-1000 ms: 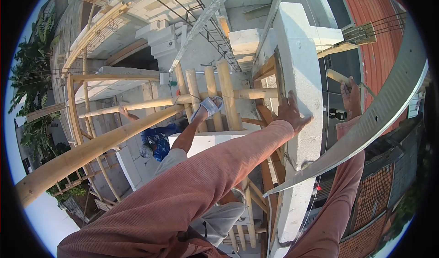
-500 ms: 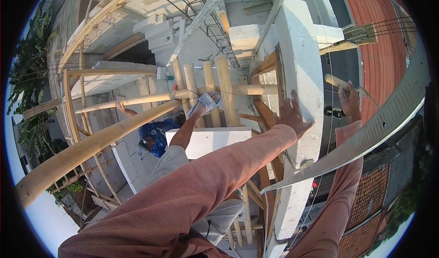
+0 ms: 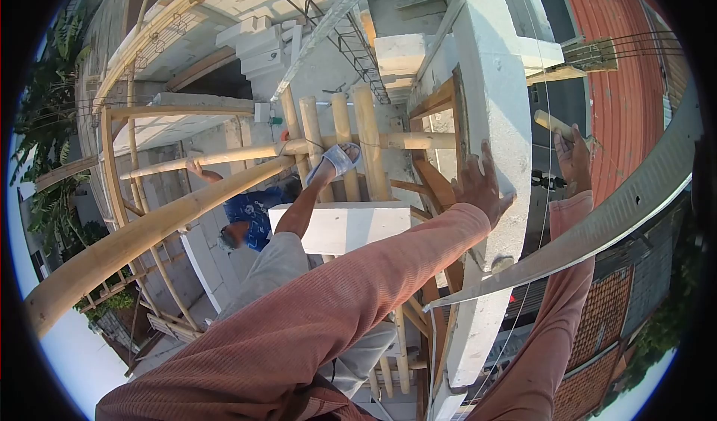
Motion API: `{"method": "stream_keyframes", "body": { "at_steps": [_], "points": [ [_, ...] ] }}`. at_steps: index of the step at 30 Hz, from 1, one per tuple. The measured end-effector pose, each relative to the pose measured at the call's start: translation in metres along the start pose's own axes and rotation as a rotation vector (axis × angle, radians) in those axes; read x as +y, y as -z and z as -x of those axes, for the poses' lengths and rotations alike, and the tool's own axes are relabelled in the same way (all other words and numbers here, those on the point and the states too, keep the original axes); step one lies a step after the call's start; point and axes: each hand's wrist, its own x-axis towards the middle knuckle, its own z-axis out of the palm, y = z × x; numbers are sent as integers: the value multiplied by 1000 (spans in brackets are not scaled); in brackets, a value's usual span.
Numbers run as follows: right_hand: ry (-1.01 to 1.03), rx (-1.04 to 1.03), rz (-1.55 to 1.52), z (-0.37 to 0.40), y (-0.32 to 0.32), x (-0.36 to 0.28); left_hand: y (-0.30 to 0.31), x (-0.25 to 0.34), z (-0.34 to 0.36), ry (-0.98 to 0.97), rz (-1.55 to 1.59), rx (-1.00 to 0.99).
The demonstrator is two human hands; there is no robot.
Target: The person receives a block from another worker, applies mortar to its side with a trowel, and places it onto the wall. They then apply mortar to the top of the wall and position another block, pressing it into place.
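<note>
My left hand [image 3: 484, 188] rests with spread fingers on a pale block wall [image 3: 499, 85], just above a wooden frame opening. On the far side of the wall, my right hand [image 3: 573, 163] is closed round a short wooden handle [image 3: 551, 122]; any part attached to the handle is hard to make out. A thin string [image 3: 547, 92] runs along the wall between my hands. My sandalled foot [image 3: 341, 160] stands on bamboo poles [image 3: 366, 130], and a white block [image 3: 340, 227] lies beside my leg.
Below, a person in a blue patterned shirt [image 3: 252, 216] has a hand near a bamboo pole [image 3: 216, 158]. A thick bamboo pole [image 3: 149, 238] slants across the left. A curved metal strip [image 3: 597, 242] crosses at the right, near a red metal roof [image 3: 620, 70]. Rebar [image 3: 351, 55] hangs ahead.
The person below has shifted slightly, with the head tilted differently. My hands have hardly moved; the wooden handle has tilted slightly.
</note>
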Motion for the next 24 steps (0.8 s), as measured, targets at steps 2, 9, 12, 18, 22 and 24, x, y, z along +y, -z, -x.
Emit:
{"method": "stream_keyframes", "body": {
  "at_steps": [2,9,12,18,22,24],
  "points": [
    [-109,-76,103,16,-23,24,-2,1,0,-12,-21,33],
    [-103,-69,61,12,-12,31,-8,12,3,31,13,65],
    [-106,-38,54,15,-17,28,-9,22,0,98,59,41],
    [-110,-22,117,21,-26,10,8,4,-23,85,251,129],
    [-10,46,-32,12,-10,-16,44,36,-71,151,269,94],
    [18,59,-6,13,-5,-16,45,48,-86,143,244,95]
  ]
}}
